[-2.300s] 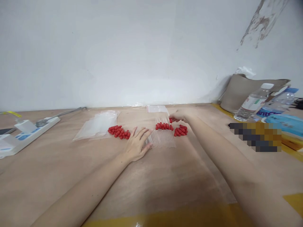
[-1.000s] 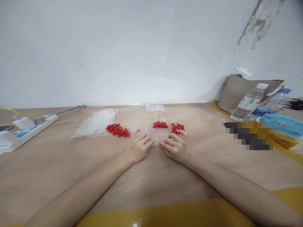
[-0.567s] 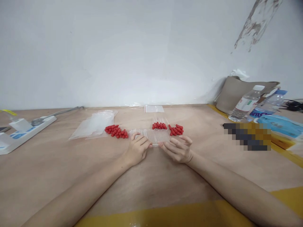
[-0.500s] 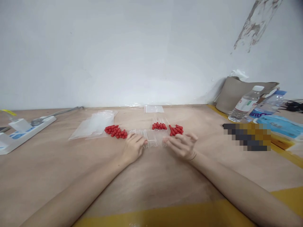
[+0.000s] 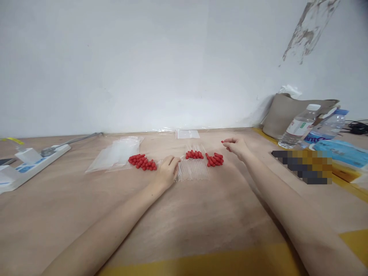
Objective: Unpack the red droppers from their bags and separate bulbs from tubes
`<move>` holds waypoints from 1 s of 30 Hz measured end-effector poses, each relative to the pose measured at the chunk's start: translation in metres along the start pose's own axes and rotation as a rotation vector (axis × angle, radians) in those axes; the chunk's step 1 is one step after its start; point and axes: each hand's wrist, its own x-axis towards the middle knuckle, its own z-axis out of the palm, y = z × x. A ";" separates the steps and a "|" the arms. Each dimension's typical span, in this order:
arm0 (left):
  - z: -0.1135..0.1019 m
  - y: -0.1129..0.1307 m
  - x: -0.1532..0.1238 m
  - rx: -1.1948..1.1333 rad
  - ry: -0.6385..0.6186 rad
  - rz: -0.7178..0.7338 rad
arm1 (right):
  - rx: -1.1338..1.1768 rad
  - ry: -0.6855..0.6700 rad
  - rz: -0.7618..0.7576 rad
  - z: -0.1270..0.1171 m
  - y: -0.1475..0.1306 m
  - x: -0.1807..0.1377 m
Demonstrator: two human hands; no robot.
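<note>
My left hand point(image 5: 167, 171) rests at the left end of a row of thin clear tubes point(image 5: 194, 169). Its fingers are curled and closed; what they pinch, if anything, I cannot make out. Raised above the table on the right, my right hand point(image 5: 237, 147) pinches a small red rubber bulb point(image 5: 222, 142) at its fingertips. A pile of red rubber bulbs point(image 5: 142, 162) lies left of my left hand, and a smaller pile point(image 5: 215, 159) lies below and left of my right hand. Behind the tubes, several clear tubes with red bulbs point(image 5: 194, 154) lie side by side.
Clear plastic bags point(image 5: 115, 153) lie at the left, and a small zip bag point(image 5: 188, 134) sits near the wall. A white power strip point(image 5: 37, 165) stands far left. At the right are water bottles point(image 5: 299, 126), a grey-brown bag point(image 5: 276, 115) and a blue packet point(image 5: 342, 153).
My right hand has left the tubes, moving right and up, and now holds a red rubber bulb. My left hand has stayed near the tubes, shifting slightly right.
</note>
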 end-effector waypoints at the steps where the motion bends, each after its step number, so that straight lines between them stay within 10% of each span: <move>1: 0.001 0.001 0.000 -0.004 -0.013 0.013 | 0.005 -0.012 0.014 0.001 0.003 0.001; 16: -0.001 0.009 -0.006 -0.131 -0.251 0.121 | 0.039 -0.265 -0.002 0.009 0.019 -0.007; 30: -0.011 0.009 -0.003 -0.004 -0.338 0.138 | -0.115 -0.088 -0.007 0.008 0.024 0.000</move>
